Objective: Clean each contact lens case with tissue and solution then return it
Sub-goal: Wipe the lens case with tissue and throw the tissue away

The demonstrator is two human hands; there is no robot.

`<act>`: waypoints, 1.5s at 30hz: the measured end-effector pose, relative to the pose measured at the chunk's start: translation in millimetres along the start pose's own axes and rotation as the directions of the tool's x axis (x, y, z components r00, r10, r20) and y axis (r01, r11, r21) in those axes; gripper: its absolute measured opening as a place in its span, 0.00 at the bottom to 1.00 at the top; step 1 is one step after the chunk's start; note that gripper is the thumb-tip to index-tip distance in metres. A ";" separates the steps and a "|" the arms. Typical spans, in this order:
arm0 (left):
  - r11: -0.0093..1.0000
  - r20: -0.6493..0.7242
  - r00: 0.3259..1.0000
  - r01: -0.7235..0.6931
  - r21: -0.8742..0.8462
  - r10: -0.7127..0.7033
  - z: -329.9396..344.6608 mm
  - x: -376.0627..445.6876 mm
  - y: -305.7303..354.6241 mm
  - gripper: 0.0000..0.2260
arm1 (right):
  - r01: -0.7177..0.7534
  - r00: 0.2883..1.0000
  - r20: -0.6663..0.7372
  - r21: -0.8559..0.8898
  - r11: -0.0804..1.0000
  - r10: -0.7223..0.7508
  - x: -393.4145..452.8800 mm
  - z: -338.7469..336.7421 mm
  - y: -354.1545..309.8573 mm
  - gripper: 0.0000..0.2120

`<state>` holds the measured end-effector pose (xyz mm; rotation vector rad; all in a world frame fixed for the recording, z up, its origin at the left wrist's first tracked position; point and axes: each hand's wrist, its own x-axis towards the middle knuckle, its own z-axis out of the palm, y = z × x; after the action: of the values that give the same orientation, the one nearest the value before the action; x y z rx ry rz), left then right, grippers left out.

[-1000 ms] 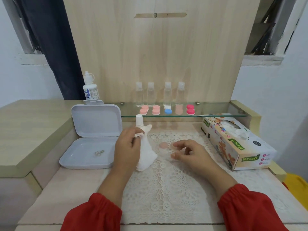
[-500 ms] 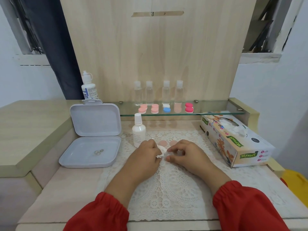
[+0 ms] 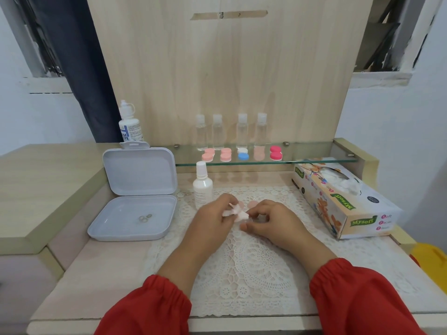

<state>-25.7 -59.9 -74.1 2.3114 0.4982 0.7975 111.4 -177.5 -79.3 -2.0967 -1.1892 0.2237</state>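
My left hand (image 3: 212, 215) pinches a crumpled white tissue (image 3: 231, 211) over the lace mat (image 3: 242, 269). Its tip presses against a pale pink lens case (image 3: 242, 215), which my right hand (image 3: 271, 221) holds by its edge. Two loose pink caps (image 3: 252, 203) lie on the mat just behind the hands. The white solution bottle (image 3: 202, 187) stands upright to the left of my left hand. Several more lens cases (image 3: 242, 154), pink, blue-and-white and red, sit in a row on the glass shelf (image 3: 314, 155).
An open grey plastic box (image 3: 135, 209) holding small rings lies at the left. Behind it stands a larger solution bottle (image 3: 129, 125). Several clear bottles (image 3: 217, 131) line the back of the shelf. A tissue box (image 3: 338, 197) sits at the right.
My left hand set the solution bottle down on the mat and carried the tissue to the case. Both hands came together at the mat's middle.
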 end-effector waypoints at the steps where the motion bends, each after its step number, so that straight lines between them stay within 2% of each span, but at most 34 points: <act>1: 0.999 0.058 0.998 0.037 0.028 -0.038 0.8 -1.1 2.4 0.10 | 0.003 1.000 -0.001 0.000 1.000 -0.003 -0.4 0.2 -0.2 0.13; 3: 0.979 0.063 0.997 0.027 0.200 -0.041 0.6 -0.8 3.9 0.10 | 0.004 1.000 -0.002 -0.004 1.000 -0.004 -0.8 0.3 -0.4 0.16; 5: 0.931 0.046 0.999 -0.032 0.364 0.016 1.0 -0.6 3.7 0.11 | 0.004 1.000 -0.008 -0.014 1.000 -0.004 -0.9 -0.3 -0.6 0.16; 7: 0.920 0.067 0.998 -0.047 0.390 0.022 3.0 -0.9 3.9 0.12 | 0.007 1.000 -0.017 -0.022 1.000 -0.007 -1.0 -0.1 -0.6 0.15; 9: 0.962 0.074 0.996 0.031 0.270 -0.053 5.4 0.1 3.5 0.09 | 0.000 1.000 -0.016 -0.020 1.000 -0.001 -1.4 0.6 -1.1 0.15; 11: 0.987 0.049 0.986 0.158 0.009 -0.158 5.9 4.0 3.2 0.08 | -0.007 1.000 -0.015 -0.019 1.000 0.007 -0.9 0.8 -0.9 0.15; 13: 0.952 -0.073 0.972 0.201 -0.231 -0.223 2.7 6.7 3.1 0.09 | -0.014 1.000 -0.011 -0.035 0.999 0.014 0.0 -0.2 -0.8 0.14; 14: 0.950 -0.175 0.959 0.173 -0.260 -0.222 -0.1 6.9 1.6 0.09 | -0.018 1.000 -0.004 -0.037 0.999 0.018 0.2 -0.6 -0.9 0.14; 15: 0.967 -0.251 0.950 0.134 -0.217 -0.188 -3.2 6.5 0.1 0.09 | -0.022 1.000 0.002 -0.034 0.999 0.022 0.4 -0.7 -0.8 0.14; 16: 0.983 -0.270 0.953 0.103 -0.150 -0.141 -5.3 5.8 -0.1 0.09 | -0.023 1.000 0.005 -0.030 0.999 0.023 0.3 -0.7 -0.6 0.14; 19: 0.999 -0.116 0.992 0.041 0.008 -0.040 0.2 3.3 -2.9 0.09 | -0.026 1.000 0.006 -0.015 1.000 0.026 0.1 -0.9 -0.5 0.13; 21: 0.987 -0.032 0.999 -0.020 0.160 0.025 4.9 3.4 -5.9 0.02 | -0.029 1.000 0.008 0.007 1.000 0.029 -0.2 -0.7 -1.1 0.13; 23: 0.960 0.026 0.997 -0.079 0.268 0.075 7.1 4.8 -10.3 0.07 | -0.028 1.000 0.005 0.018 0.999 0.028 -0.6 -0.4 -1.4 0.13; 25: 0.950 0.063 0.994 -0.100 0.295 0.086 6.6 4.8 -12.3 0.10 | -0.030 1.000 0.003 0.016 0.999 0.030 -0.7 -0.4 -0.9 0.13; 29: 0.925 0.147 0.987 -0.119 0.362 0.069 6.6 4.5 -13.5 0.12 | -0.044 0.999 0.003 0.019 0.999 0.044 -0.3 -0.2 -1.1 0.13; 31: 0.931 0.165 0.986 -0.082 0.356 0.024 8.6 7.4 -15.6 0.11 | -0.053 0.999 -0.001 0.022 0.998 0.053 0.0 0.4 -1.0 0.13; 33: 0.966 0.162 0.985 0.008 0.259 -0.052 9.1 11.0 -14.5 0.09 | -0.053 0.999 -0.004 0.018 0.998 0.053 0.6 0.7 -0.8 0.13; 35: 0.988 0.109 0.982 0.150 0.022 -0.152 5.5 13.9 -9.8 0.06 | -0.049 0.999 0.005 0.012 0.999 0.049 1.2 -0.1 -0.4 0.13; 36: 0.977 0.059 0.981 0.189 -0.102 -0.184 2.8 14.2 -8.5 0.05 | -0.048 0.999 0.014 0.012 0.999 0.048 1.5 -0.5 -0.5 0.13; 37: 0.972 0.002 0.984 0.179 -0.153 -0.181 0.1 13.6 -8.3 0.05 | -0.048 0.999 0.021 0.017 0.999 0.047 1.5 -0.7 -0.4 0.13; 39: 0.993 -0.016 0.995 0.095 -0.065 -0.097 -2.9 9.8 -7.5 0.04 | -0.048 0.999 0.027 0.032 0.998 0.047 1.6 -0.8 0.1 0.13; 41: 0.998 0.060 0.998 0.033 0.057 -0.036 -0.3 5.0 -5.8 0.02 | -0.045 0.999 0.022 0.043 0.998 0.044 1.9 -0.3 0.6 0.13; 45: 0.985 0.093 0.994 0.033 0.168 -0.049 3.9 3.7 0.0 0.02 | -0.049 0.999 0.026 0.064 0.997 0.047 3.4 0.8 2.5 0.14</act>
<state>-20.4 -59.7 -75.0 2.4711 0.5871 0.6419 114.7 -175.3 -80.9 -2.0729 -1.1315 0.3069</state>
